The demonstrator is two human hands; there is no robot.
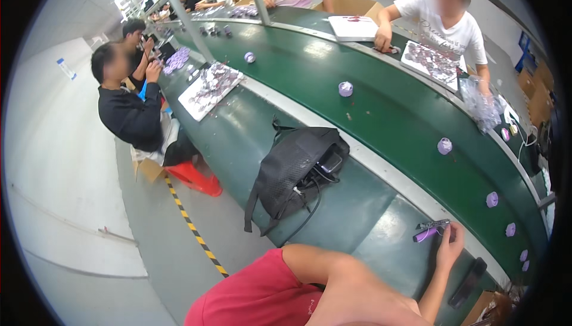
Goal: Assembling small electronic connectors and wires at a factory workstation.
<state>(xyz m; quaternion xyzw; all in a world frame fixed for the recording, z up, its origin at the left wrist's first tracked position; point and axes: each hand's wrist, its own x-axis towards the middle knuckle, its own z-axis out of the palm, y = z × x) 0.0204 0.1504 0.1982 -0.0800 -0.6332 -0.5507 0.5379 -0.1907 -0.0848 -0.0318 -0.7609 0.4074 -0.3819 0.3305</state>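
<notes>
My left hand is closed at its fingertips on a small dark circuit board near the belt-side edge of the worktable. A purple cylinder, like a battery cell, hangs just under the board with a thin white wire looping beside it. The bare left arm reaches in from a red sleeve at the lower edge. A long black object lies on the table beside the forearm; its kind is unclear. My right hand does not show.
A black backpack rests on the green worktable. Beyond the metal rail, a green conveyor belt carries several round purple parts, one a purple ring. Co-workers sit on both sides near white trays of small parts. A red stool stands left.
</notes>
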